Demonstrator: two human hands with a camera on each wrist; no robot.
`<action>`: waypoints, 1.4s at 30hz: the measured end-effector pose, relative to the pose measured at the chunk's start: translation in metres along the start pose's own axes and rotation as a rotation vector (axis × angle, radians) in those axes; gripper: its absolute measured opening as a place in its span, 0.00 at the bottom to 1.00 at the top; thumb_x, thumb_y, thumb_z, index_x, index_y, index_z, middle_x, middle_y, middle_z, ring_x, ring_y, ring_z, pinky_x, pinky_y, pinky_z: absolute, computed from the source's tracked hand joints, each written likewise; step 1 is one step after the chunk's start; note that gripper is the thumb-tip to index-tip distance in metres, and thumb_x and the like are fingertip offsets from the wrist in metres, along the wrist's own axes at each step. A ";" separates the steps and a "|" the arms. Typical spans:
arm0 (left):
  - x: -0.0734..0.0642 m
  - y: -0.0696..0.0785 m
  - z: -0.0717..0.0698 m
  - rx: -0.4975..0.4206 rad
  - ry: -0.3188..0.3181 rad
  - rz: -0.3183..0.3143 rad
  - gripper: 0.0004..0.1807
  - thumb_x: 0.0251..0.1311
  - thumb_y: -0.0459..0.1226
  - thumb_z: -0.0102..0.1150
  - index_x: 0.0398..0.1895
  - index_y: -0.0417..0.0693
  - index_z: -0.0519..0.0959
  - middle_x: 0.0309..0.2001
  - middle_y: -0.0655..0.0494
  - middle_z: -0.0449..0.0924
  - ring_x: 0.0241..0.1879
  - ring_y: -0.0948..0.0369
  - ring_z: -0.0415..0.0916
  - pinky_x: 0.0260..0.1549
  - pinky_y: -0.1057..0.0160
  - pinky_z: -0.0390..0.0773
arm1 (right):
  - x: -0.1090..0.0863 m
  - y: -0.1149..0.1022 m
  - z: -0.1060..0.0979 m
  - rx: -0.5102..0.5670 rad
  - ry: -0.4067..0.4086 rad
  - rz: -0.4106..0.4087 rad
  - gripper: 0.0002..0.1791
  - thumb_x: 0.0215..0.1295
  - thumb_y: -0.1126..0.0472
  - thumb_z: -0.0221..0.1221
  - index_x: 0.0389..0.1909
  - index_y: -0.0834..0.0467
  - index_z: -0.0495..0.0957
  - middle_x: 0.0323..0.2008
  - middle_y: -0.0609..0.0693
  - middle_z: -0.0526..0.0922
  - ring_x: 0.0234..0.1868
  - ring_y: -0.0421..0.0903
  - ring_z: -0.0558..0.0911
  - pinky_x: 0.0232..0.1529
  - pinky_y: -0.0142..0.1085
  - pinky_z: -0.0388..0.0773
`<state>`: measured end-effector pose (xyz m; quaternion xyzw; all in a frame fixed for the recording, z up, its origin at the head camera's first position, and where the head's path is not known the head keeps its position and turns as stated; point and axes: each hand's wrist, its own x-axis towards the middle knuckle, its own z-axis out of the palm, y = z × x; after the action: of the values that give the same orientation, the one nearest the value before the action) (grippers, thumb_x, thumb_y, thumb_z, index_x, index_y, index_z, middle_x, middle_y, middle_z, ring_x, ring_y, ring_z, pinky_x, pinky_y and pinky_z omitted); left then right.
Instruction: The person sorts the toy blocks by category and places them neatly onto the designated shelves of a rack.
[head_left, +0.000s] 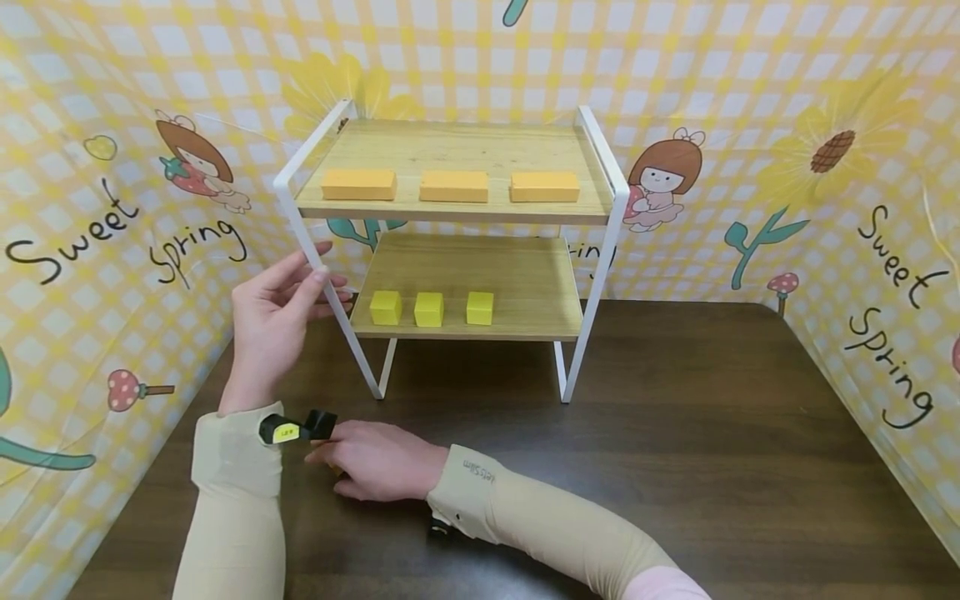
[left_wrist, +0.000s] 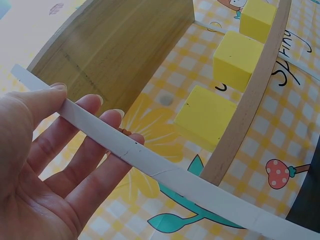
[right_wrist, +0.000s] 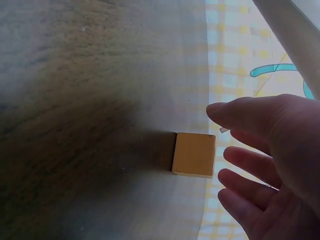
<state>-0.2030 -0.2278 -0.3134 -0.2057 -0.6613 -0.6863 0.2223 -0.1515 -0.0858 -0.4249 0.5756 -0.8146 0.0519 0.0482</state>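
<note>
My left hand (head_left: pixel 270 321) is at the left side of a two-tier wooden shelf (head_left: pixel 465 146). Its thumb lies on the white metal leg (left_wrist: pixel 225 205) and the fingers reach behind, pinching the leg. Low over the table at the front left, my right hand (head_left: pixel 382 462) has its fingers spread around an orange block (right_wrist: pixel 194 154) on the tabletop. In the right wrist view a small gap separates thumb and fingertips from that block. The head view hides most of it behind the hand.
Three flat orange bars (head_left: pixel 453 187) line the front of the upper tier. On the lower tier stand three yellow cubes (head_left: pixel 429 310). The shelf rests on a dark wooden table (head_left: pixel 690 433), with yellow checked cloth (head_left: pixel 480 50) hanging behind and at both sides.
</note>
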 end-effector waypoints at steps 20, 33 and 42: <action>0.000 0.000 -0.001 -0.020 -0.005 0.012 0.16 0.70 0.30 0.61 0.58 0.35 0.82 0.33 0.41 0.85 0.30 0.54 0.87 0.33 0.59 0.88 | 0.002 0.006 0.009 0.012 0.022 0.015 0.12 0.69 0.58 0.64 0.51 0.51 0.85 0.38 0.39 0.77 0.41 0.35 0.77 0.49 0.22 0.74; 0.001 -0.001 -0.001 -0.017 -0.008 0.013 0.16 0.70 0.30 0.61 0.58 0.35 0.82 0.33 0.40 0.85 0.30 0.54 0.87 0.33 0.59 0.88 | -0.006 0.011 0.001 0.065 0.007 0.034 0.11 0.69 0.64 0.61 0.48 0.53 0.86 0.45 0.42 0.81 0.47 0.35 0.80 0.53 0.20 0.73; 0.001 -0.001 0.000 -0.025 -0.011 0.009 0.16 0.70 0.30 0.61 0.58 0.35 0.82 0.33 0.38 0.84 0.30 0.54 0.87 0.33 0.58 0.88 | -0.014 0.020 -0.001 0.069 0.045 0.054 0.12 0.66 0.63 0.65 0.49 0.53 0.87 0.45 0.43 0.80 0.48 0.35 0.80 0.54 0.20 0.72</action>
<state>-0.2038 -0.2282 -0.3135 -0.2151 -0.6530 -0.6922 0.2193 -0.1657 -0.0660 -0.4261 0.5534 -0.8263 0.0942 0.0450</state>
